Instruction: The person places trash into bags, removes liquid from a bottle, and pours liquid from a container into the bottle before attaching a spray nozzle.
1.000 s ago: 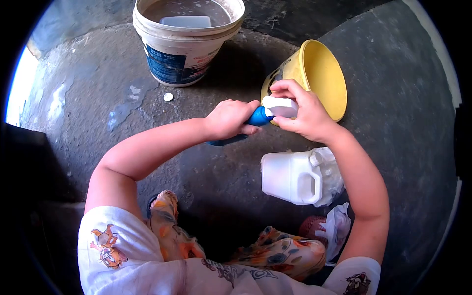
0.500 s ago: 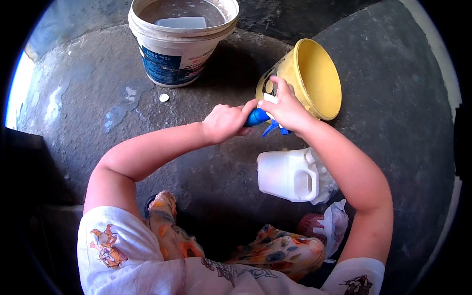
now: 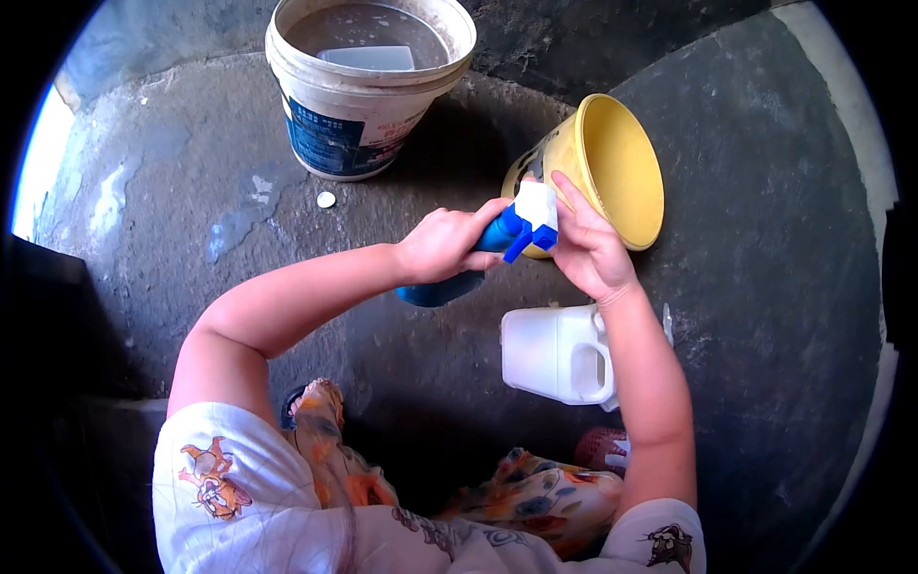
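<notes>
My left hand [image 3: 442, 245] is wrapped round the neck of a blue spray bottle [image 3: 442, 290], which lies tilted with its white and blue trigger head [image 3: 535, 209] pointing right. Part of the bottle's body is hidden by the hand. Just right of the trigger head is my right hand [image 3: 593, 251], palm showing and fingers stretched out. Some of its fingers pass behind the head, so I cannot tell whether they touch it. Beyond that hand, a yellow bucket [image 3: 626, 182] lies tipped on its side, its mouth facing right.
A white bucket [image 3: 359, 100] of murky water, with a clear plastic container [image 3: 368, 57] in it, stands at the back. A white jug [image 3: 545, 352] lies below my right hand. A reddish item [image 3: 601, 448] sits by my knee. A small white cap [image 3: 326, 199] is on the floor.
My right hand has come off the spray head and turned, its fingers now spread beside it. More of the bottle's blue body shows below my left hand.
</notes>
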{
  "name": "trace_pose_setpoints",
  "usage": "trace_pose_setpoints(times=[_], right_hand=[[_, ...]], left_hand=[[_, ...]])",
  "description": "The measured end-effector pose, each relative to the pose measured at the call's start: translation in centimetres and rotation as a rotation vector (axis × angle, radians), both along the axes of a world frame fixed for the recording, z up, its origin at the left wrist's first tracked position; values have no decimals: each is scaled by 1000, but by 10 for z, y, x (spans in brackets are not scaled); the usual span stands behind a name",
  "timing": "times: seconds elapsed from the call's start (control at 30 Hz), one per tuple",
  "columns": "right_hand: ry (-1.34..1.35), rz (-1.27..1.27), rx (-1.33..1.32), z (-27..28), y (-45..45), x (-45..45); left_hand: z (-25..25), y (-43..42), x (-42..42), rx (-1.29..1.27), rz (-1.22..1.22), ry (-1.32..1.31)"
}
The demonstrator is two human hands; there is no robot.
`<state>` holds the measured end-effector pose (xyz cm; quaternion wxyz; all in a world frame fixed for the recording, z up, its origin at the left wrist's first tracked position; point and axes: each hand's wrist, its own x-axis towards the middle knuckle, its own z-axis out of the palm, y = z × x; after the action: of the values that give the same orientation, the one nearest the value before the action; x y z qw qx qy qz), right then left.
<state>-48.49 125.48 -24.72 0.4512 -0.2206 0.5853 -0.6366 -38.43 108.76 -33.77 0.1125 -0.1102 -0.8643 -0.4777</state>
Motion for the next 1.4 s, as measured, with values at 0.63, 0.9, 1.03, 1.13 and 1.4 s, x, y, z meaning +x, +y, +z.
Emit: trace_pose_setpoints(times=[0.63, 0.9, 1.03, 1.13, 1.4], right_hand=[[326, -574, -170, -58, -34, 42], [164, -418, -283, -48, -23, 44], [354, -513, -200, -59, -26, 50], [328, -463, -233, -56, -26, 53], [477, -723, -119, -62, -33, 57]], left_hand=[[-14, 7, -8, -20, 74, -10], [-10, 5, -5, 15, 90, 19], [-13, 10, -4, -44, 58, -3], [-5, 11, -1, -9, 28, -48], [-14, 23, -4, 4, 66, -33]])
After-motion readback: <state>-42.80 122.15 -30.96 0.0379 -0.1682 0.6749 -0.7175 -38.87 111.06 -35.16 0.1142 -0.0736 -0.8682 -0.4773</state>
